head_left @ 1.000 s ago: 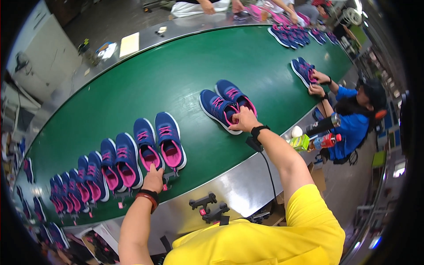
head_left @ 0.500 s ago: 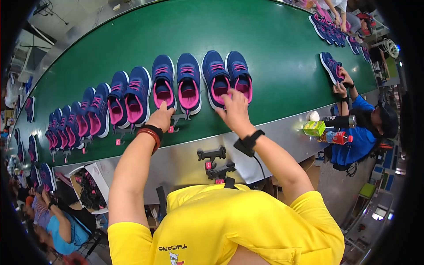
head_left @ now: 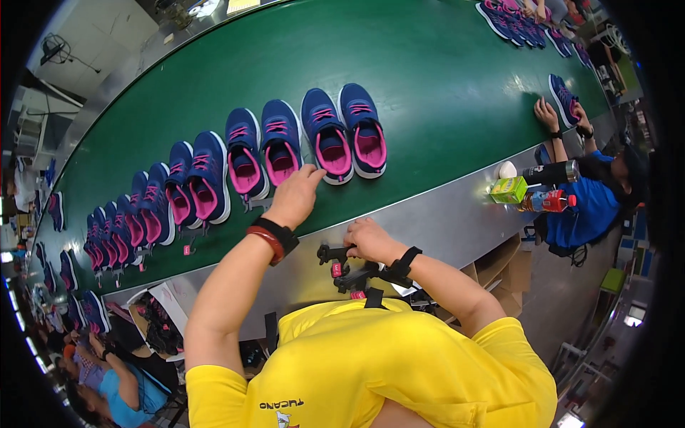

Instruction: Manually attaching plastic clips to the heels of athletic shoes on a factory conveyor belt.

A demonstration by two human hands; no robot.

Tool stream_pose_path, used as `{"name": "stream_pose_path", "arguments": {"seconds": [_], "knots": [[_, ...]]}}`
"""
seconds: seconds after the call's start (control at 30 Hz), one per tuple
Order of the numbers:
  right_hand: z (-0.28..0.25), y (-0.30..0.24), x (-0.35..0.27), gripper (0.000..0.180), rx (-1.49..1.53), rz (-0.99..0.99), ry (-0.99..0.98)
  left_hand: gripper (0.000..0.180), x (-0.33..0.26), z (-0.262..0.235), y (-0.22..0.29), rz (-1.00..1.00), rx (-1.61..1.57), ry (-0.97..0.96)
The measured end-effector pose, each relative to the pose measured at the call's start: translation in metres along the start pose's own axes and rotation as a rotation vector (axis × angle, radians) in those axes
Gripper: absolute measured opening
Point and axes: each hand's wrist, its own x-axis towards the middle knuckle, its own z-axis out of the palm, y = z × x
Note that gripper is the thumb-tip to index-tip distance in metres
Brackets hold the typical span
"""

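Two navy-and-pink sneakers, a left-hand one and a right-hand one, stand side by side on the green tabletop, heels toward me. My left hand is at the heel of the left-hand one, thumb and fingertips closed on its edge. Lower down, my right hand closes its fingers on the end of a black plastic shoe hanger lying on the metal ledge. A second black hanger with a red tag lies just below it, partly under my right wrist.
Leftward runs a row of like sneakers, several with hangers at their heels. A drink carton, a red-capped bottle and a black flask lie on the ledge at right. Beyond them a co-worker in blue handles a sneaker.
My right hand has left the sneakers and come down to the hanger. My left hand has moved right from the neighbouring hangered pair, whose shoes now stand closer together. The whole view has shifted.
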Motion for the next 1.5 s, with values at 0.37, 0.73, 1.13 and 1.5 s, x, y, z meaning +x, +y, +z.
{"name": "stream_pose_path", "arguments": {"seconds": [0.37, 0.73, 1.13, 1.5], "knots": [[-0.019, 0.023, 0.022, 0.022, 1.365, 0.538, 0.396, 0.017, 0.037, 0.042, -0.015, -0.077, -0.143, -0.046], [-0.011, 0.014, 0.051, 0.024, 1.292, 0.479, 0.184, 0.013, 0.041, 0.040, -0.024, -0.120, -0.145, -0.071], [-0.078, 0.070, 0.044, 0.020, 0.309, 0.157, 0.589, 0.026, 0.021, 0.046, -0.010, 0.095, 0.040, -0.265], [-0.106, 0.105, 0.042, 0.022, -0.351, -0.058, 0.247, 0.045, 0.028, 0.048, 0.008, -0.277, -0.025, -0.401]]}}
